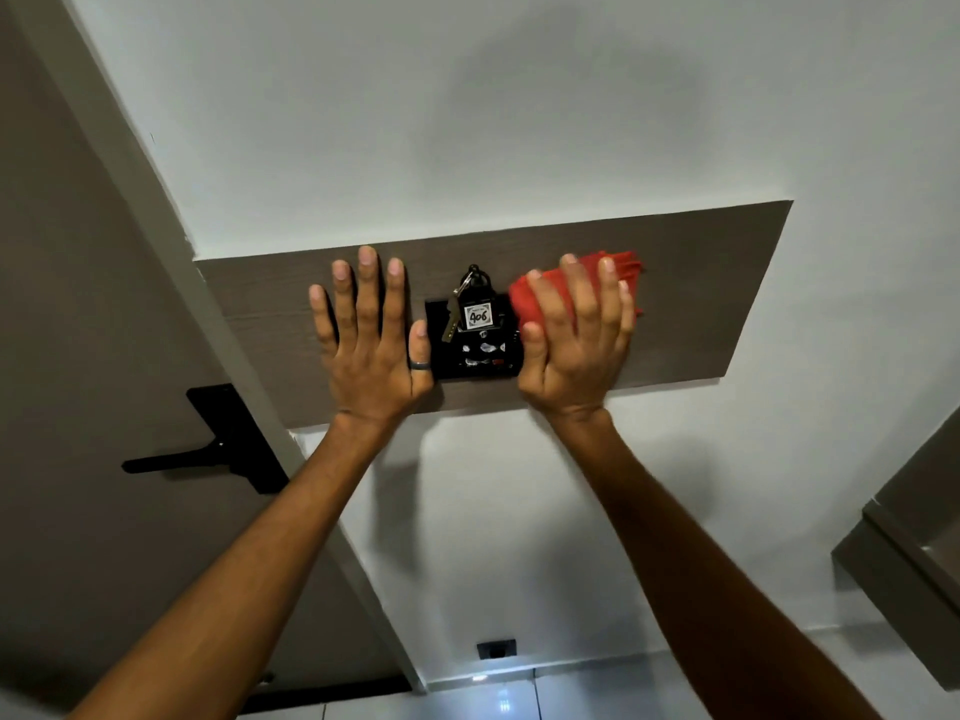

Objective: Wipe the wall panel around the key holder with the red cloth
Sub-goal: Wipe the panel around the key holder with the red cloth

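A brown wood-grain wall panel [701, 298] runs across the white wall. At its middle is a black key holder [475, 350] with a key and a tag marked 406 [478, 315] hanging in it. My right hand [576, 340] presses the red cloth [540, 293] flat against the panel just right of the holder; the cloth shows above and left of my fingers. My left hand [371, 335] lies flat with fingers spread on the panel left of the holder, its thumb touching the holder's edge. A ring sits on that thumb.
A brown door [78, 356] with a black lever handle [208, 449] stands at the left, beside a pale door frame. A black socket [496, 649] sits low on the wall above the tiled floor. A brown cabinet edge [904, 553] juts in at the right.
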Demonstrator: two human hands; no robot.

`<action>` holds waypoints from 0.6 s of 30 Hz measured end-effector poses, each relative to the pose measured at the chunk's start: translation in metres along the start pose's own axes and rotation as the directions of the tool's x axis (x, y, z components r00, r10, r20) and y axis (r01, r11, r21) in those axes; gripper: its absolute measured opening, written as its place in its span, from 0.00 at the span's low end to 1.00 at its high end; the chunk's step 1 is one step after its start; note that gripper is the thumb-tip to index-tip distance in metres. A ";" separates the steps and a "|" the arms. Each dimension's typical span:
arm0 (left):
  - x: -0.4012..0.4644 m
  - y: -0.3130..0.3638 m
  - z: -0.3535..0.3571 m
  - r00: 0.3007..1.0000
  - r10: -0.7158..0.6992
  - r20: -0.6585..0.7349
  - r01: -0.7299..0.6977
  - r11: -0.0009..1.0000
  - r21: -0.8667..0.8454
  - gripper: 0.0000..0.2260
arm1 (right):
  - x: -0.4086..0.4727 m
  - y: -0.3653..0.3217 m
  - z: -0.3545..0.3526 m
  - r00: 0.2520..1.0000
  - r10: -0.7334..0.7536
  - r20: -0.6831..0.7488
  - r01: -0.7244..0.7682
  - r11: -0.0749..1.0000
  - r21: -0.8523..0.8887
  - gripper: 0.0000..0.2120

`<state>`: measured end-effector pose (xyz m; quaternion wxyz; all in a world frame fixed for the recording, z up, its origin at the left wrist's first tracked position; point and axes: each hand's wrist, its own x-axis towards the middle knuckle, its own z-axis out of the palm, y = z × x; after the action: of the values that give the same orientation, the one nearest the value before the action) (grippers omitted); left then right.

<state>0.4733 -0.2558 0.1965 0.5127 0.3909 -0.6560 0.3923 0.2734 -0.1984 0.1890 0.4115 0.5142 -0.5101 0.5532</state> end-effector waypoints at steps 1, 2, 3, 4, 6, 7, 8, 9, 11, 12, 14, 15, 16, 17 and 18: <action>0.001 0.000 0.000 1.000 -0.003 -0.001 0.003 1.000 -0.001 0.27 | 0.003 -0.007 0.000 0.993 0.119 -0.015 -0.120 0.993 -0.012 0.22; 0.001 -0.001 0.001 1.000 -0.004 -0.003 0.004 1.000 -0.002 0.27 | 0.003 -0.018 0.001 0.981 0.192 -0.026 -0.192 0.981 -0.023 0.22; 0.000 0.000 0.000 1.000 -0.002 -0.004 0.002 1.000 -0.001 0.27 | -0.001 -0.025 0.001 0.983 0.184 -0.020 -0.184 0.982 -0.029 0.23; 0.000 0.000 0.000 1.000 0.001 -0.003 -0.001 1.000 -0.003 0.27 | -0.007 -0.026 0.001 0.996 0.089 0.000 -0.088 0.996 -0.029 0.23; -0.001 0.000 0.000 1.000 0.001 0.004 -0.001 1.000 0.002 0.28 | -0.005 -0.008 -0.001 0.994 -0.104 0.034 0.105 0.995 -0.005 0.22; -0.001 0.000 -0.001 1.000 0.003 0.002 -0.003 1.000 0.006 0.28 | -0.001 -0.003 -0.001 0.996 -0.082 0.021 0.082 0.997 0.011 0.22; 0.001 0.001 0.000 1.000 0.009 -0.002 -0.009 1.000 0.005 0.27 | 0.004 -0.006 0.001 1.000 0.013 0.003 -0.013 1.000 0.007 0.22; 0.000 0.000 -0.002 1.000 0.010 0.003 -0.010 1.000 -0.003 0.27 | 0.003 -0.017 0.003 0.992 0.125 -0.012 -0.125 0.992 -0.001 0.21; 0.000 0.000 -0.002 1.000 0.014 0.004 -0.014 1.000 -0.015 0.27 | -0.006 -0.031 0.005 0.986 0.166 0.000 -0.166 0.986 -0.018 0.22; 0.000 -0.001 -0.001 1.000 0.013 0.007 -0.012 1.000 -0.013 0.27 | -0.015 -0.029 0.004 0.995 0.095 0.025 -0.095 0.995 -0.009 0.22; -0.002 0.000 0.000 1.000 0.006 0.007 -0.006 1.000 -0.011 0.28 | -0.032 -0.006 -0.007 0.997 -0.037 0.070 0.035 0.999 0.029 0.21; -0.003 0.001 -0.002 1.000 0.006 0.008 -0.006 1.000 -0.008 0.28 | -0.038 0.006 -0.014 0.995 -0.058 0.087 0.054 0.998 0.044 0.21; 0.000 0.001 -0.002 1.000 0.012 0.000 -0.012 1.000 -0.003 0.28 | -0.038 0.012 -0.017 0.994 -0.071 0.088 0.068 0.997 0.040 0.20; 0.000 0.002 -0.003 1.000 0.009 0.005 -0.009 1.000 -0.009 0.27 | -0.038 0.014 -0.016 0.995 -0.057 0.086 0.055 0.998 0.021 0.20; 0.003 0.003 -0.003 1.000 0.009 0.003 -0.009 1.000 -0.013 0.27 | -0.033 0.011 -0.012 0.997 -0.021 0.071 0.021 1.000 -0.003 0.21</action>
<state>0.4716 -0.2525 0.1995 0.5123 0.3852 -0.6612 0.3897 0.2657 -0.1856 0.1555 0.3999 0.5383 -0.5199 0.5292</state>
